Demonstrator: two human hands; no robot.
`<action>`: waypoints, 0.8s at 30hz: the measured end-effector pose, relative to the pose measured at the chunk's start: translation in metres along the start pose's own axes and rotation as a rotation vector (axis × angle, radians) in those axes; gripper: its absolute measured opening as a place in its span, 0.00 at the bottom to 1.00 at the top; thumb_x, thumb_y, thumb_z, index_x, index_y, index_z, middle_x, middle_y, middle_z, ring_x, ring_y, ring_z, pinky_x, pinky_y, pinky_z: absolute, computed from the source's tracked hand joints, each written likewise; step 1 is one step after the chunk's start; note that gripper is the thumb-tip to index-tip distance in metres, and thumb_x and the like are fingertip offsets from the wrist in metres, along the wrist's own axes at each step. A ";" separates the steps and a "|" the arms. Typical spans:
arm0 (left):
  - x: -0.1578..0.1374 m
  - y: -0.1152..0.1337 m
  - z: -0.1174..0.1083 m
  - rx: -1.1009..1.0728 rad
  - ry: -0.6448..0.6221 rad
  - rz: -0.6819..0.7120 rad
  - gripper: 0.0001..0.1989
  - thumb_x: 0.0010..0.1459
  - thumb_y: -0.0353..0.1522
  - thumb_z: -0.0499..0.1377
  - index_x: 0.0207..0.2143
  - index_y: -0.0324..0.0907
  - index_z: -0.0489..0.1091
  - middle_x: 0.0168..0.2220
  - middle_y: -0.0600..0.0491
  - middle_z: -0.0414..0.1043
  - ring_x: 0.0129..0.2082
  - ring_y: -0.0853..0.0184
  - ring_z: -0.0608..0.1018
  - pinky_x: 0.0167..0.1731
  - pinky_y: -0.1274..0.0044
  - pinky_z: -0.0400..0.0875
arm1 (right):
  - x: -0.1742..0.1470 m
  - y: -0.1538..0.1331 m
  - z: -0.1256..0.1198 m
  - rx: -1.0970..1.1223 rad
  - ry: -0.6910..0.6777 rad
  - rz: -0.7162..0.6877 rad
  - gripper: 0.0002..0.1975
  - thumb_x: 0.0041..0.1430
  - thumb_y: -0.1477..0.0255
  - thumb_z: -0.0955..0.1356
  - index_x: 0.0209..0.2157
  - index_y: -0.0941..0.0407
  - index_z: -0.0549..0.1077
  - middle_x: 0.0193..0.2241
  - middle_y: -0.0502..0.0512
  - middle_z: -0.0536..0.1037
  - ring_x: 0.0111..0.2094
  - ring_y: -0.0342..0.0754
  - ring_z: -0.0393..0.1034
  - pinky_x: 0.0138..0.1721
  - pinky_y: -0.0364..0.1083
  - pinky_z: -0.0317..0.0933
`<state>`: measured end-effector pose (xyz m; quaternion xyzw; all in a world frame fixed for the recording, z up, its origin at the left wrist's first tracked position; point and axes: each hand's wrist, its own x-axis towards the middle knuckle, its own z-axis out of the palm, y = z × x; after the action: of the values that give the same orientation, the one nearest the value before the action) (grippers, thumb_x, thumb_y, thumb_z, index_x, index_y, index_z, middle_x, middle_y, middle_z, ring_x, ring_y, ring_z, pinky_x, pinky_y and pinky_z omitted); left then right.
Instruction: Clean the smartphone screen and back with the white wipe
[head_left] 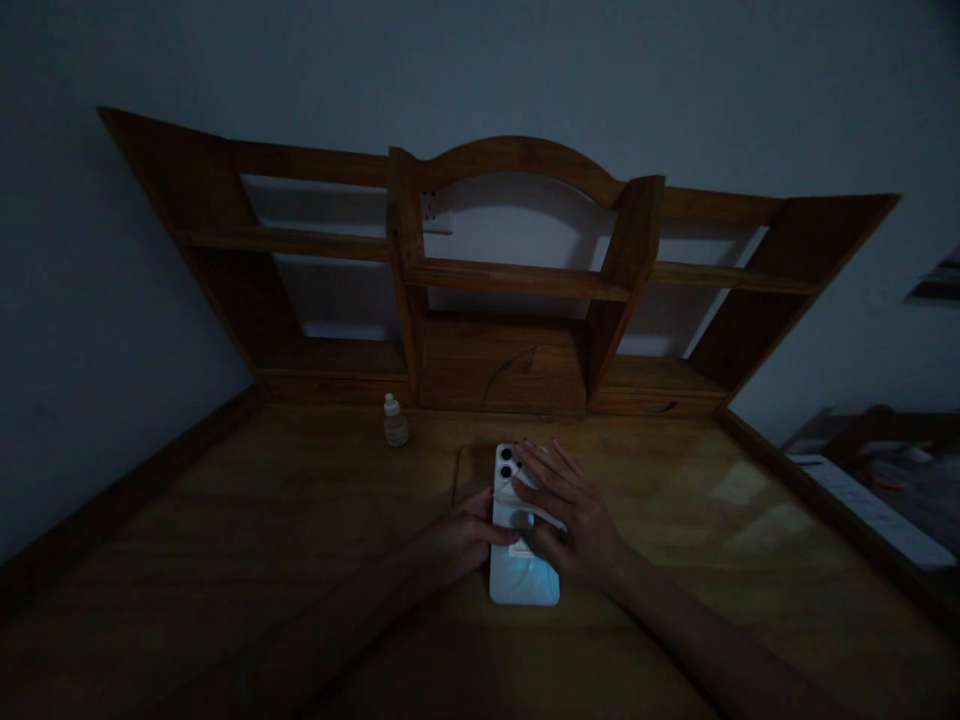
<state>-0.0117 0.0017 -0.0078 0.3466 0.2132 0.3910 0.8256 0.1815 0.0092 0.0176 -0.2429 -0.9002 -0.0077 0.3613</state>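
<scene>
1. A small bottle [395,421] is standing left of and behind the phone [523,575], with bare desk [225,540] stretching to the left edge.
2. The left hand [465,540] is steadying the phone's left edge, fingers curled.
3. The right hand [574,510] is pressing a white wipe [517,497] flat on the phone, fingers spread.
4. Open desk is lying right of the phone.

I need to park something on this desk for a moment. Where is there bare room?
The desk top is bare left of the left hand, in front of the small bottle. Right of the right hand, it is bare out to the edge. It is crowded mid-desk: both hands lie on the phone.
</scene>
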 end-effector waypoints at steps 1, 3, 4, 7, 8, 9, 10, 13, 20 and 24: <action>0.000 0.000 0.000 -0.003 -0.002 0.005 0.25 0.42 0.18 0.64 0.46 0.38 0.69 0.42 0.49 0.73 0.46 0.58 0.74 0.45 0.72 0.66 | 0.000 0.000 0.000 0.006 0.000 -0.003 0.26 0.58 0.77 0.62 0.58 0.53 0.63 0.65 0.58 0.54 0.65 0.59 0.47 0.63 0.69 0.42; 0.000 0.001 0.001 0.000 0.008 0.005 0.28 0.41 0.18 0.65 0.47 0.38 0.69 0.43 0.48 0.73 0.47 0.57 0.74 0.46 0.71 0.66 | 0.000 -0.001 0.000 0.017 0.010 -0.008 0.25 0.57 0.77 0.63 0.57 0.54 0.64 0.64 0.58 0.54 0.65 0.59 0.48 0.63 0.68 0.42; 0.000 0.001 0.001 0.002 0.015 0.001 0.28 0.41 0.18 0.65 0.48 0.38 0.69 0.43 0.48 0.73 0.46 0.57 0.74 0.47 0.71 0.66 | 0.000 -0.001 0.000 0.022 0.014 -0.008 0.24 0.56 0.78 0.63 0.56 0.54 0.65 0.64 0.59 0.55 0.64 0.59 0.49 0.63 0.68 0.42; 0.001 0.001 0.001 0.009 0.015 0.006 0.28 0.42 0.18 0.64 0.48 0.38 0.68 0.44 0.46 0.72 0.47 0.56 0.74 0.47 0.69 0.66 | 0.000 -0.001 -0.003 0.037 0.027 0.001 0.20 0.56 0.78 0.63 0.51 0.55 0.68 0.63 0.59 0.57 0.64 0.59 0.51 0.63 0.67 0.43; 0.001 0.001 0.001 0.010 0.005 0.010 0.27 0.42 0.17 0.64 0.48 0.38 0.68 0.45 0.46 0.72 0.47 0.56 0.74 0.47 0.69 0.66 | -0.001 -0.001 -0.004 0.045 0.036 0.002 0.19 0.55 0.78 0.63 0.50 0.56 0.69 0.63 0.58 0.58 0.63 0.59 0.52 0.63 0.66 0.43; 0.001 0.001 0.000 0.013 -0.002 0.014 0.27 0.43 0.17 0.64 0.47 0.38 0.69 0.45 0.46 0.72 0.47 0.56 0.74 0.48 0.69 0.65 | -0.001 -0.001 -0.005 0.053 0.045 0.003 0.18 0.56 0.78 0.63 0.49 0.56 0.70 0.63 0.58 0.59 0.63 0.59 0.53 0.63 0.66 0.44; 0.001 0.001 0.000 0.016 -0.007 0.013 0.26 0.43 0.18 0.64 0.47 0.38 0.69 0.45 0.46 0.72 0.47 0.56 0.74 0.48 0.69 0.65 | -0.001 -0.001 -0.006 0.061 0.059 0.012 0.18 0.57 0.77 0.62 0.49 0.55 0.70 0.62 0.57 0.59 0.63 0.58 0.53 0.63 0.66 0.44; 0.002 -0.001 -0.003 0.023 -0.001 0.000 0.27 0.42 0.19 0.66 0.48 0.38 0.69 0.46 0.45 0.71 0.48 0.55 0.73 0.49 0.67 0.65 | -0.001 -0.002 -0.008 0.085 0.131 0.147 0.21 0.63 0.76 0.60 0.56 0.52 0.68 0.63 0.54 0.59 0.63 0.56 0.53 0.64 0.63 0.45; 0.002 -0.001 -0.004 0.011 0.061 -0.036 0.30 0.39 0.18 0.67 0.48 0.36 0.68 0.46 0.43 0.71 0.47 0.54 0.73 0.50 0.64 0.65 | 0.002 0.002 -0.006 0.135 0.148 0.329 0.23 0.72 0.71 0.55 0.66 0.50 0.54 0.67 0.52 0.48 0.67 0.54 0.42 0.66 0.59 0.42; 0.001 0.000 -0.001 0.027 0.022 -0.020 0.30 0.41 0.19 0.67 0.49 0.37 0.67 0.45 0.44 0.71 0.46 0.55 0.74 0.49 0.65 0.66 | 0.002 0.004 0.001 0.122 0.056 0.268 0.20 0.72 0.72 0.56 0.63 0.52 0.60 0.67 0.53 0.48 0.67 0.53 0.42 0.66 0.59 0.41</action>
<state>-0.0120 0.0029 -0.0083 0.3510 0.2311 0.3835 0.8224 0.1818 0.0139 0.0172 -0.3384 -0.8480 0.0886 0.3981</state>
